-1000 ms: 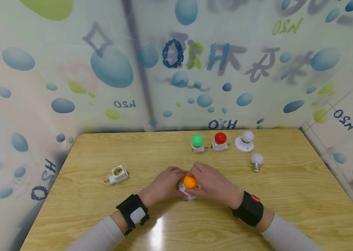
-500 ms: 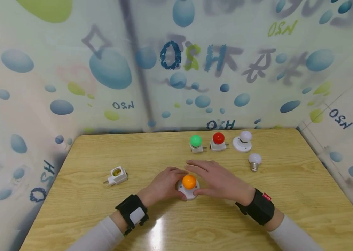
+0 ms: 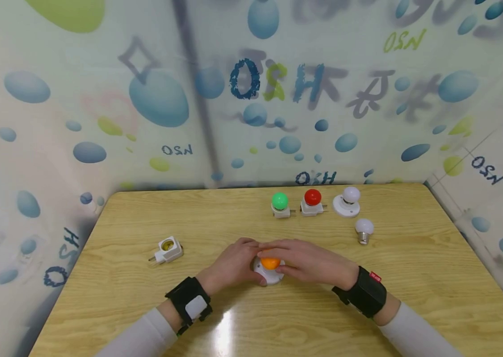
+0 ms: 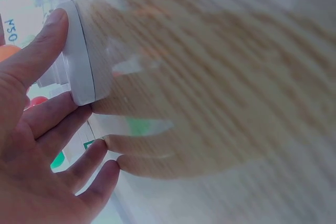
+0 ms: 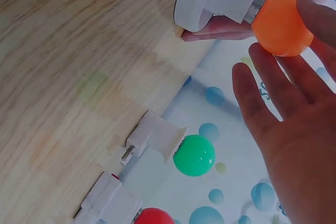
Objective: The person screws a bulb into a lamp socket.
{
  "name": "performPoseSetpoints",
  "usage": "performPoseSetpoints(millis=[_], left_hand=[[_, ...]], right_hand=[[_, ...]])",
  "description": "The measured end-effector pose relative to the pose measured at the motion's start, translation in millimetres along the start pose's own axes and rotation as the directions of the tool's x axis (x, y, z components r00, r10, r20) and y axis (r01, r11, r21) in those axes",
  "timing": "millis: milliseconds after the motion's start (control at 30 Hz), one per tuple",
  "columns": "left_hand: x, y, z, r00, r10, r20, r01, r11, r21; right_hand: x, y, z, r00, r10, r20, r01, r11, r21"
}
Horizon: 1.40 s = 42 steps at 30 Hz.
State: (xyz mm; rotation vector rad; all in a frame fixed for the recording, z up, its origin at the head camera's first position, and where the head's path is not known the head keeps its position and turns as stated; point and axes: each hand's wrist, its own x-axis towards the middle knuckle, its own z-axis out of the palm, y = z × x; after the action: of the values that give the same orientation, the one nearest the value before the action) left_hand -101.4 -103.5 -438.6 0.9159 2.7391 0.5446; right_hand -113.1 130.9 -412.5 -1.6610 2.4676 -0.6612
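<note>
An orange light bulb point(image 3: 271, 263) sits in a round white lamp holder point(image 3: 269, 277) that stands on the table at the middle of the head view. Metal thread shows between bulb and socket in the right wrist view. My left hand point(image 3: 235, 263) holds the holder's base point(image 4: 79, 56), thumb on one side and fingertips on the other. With thumb and fingers, my right hand point(image 3: 309, 260) grips the bulb point(image 5: 282, 24) from the right. Its outer fingers point(image 5: 252, 95) stretch past the bulb.
Across the back right of the table stand a green bulb point(image 3: 280, 201) and a red bulb point(image 3: 312, 197) in plug sockets, and a white bulb point(image 3: 351, 195) in a round holder. A loose white bulb point(image 3: 364, 229) lies nearer. At left lies a plug socket point(image 3: 169, 249) without a bulb.
My right hand let go of the orange bulb, opened and drew back right, then came back left around it. The left hand has stayed at the holder.
</note>
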Motion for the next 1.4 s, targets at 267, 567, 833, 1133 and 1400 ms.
performPoseSetpoints(millis=[267, 567, 833, 1133, 1400], left_hand=[[0.9, 4.1, -0.8, 1.000, 0.010, -0.010, -0.010, 1.000, 0.001], [-0.2, 4.1, -1.6, 1.000, 0.006, -0.024, -0.005, 1.000, 0.011], [-1.8, 4.6, -0.7, 0.999, 0.001, -0.032, -0.001, 1.000, 0.021], [-3.2, 4.5, 3.2, 0.999, 0.018, -0.050, -0.016, 0.999, 0.038], [-5.0, 3.8, 1.5, 0.998, 0.023, -0.060, -0.019, 0.998, 0.057]], right_hand=[[1.2, 2.0, 0.3, 0.998, -0.040, -0.047, 0.040, 0.999, 0.001], [6.3, 0.2, 6.4, 0.992, -0.035, -0.119, 0.028, 0.998, -0.060], [9.8, -0.3, 13.8, 0.987, -0.002, -0.160, -0.018, 0.992, -0.124], [9.2, -6.6, 16.8, 0.980, 0.080, -0.182, -0.108, 0.983, -0.150], [5.3, -0.4, 14.8, 0.988, 0.131, -0.079, -0.134, 0.991, -0.026]])
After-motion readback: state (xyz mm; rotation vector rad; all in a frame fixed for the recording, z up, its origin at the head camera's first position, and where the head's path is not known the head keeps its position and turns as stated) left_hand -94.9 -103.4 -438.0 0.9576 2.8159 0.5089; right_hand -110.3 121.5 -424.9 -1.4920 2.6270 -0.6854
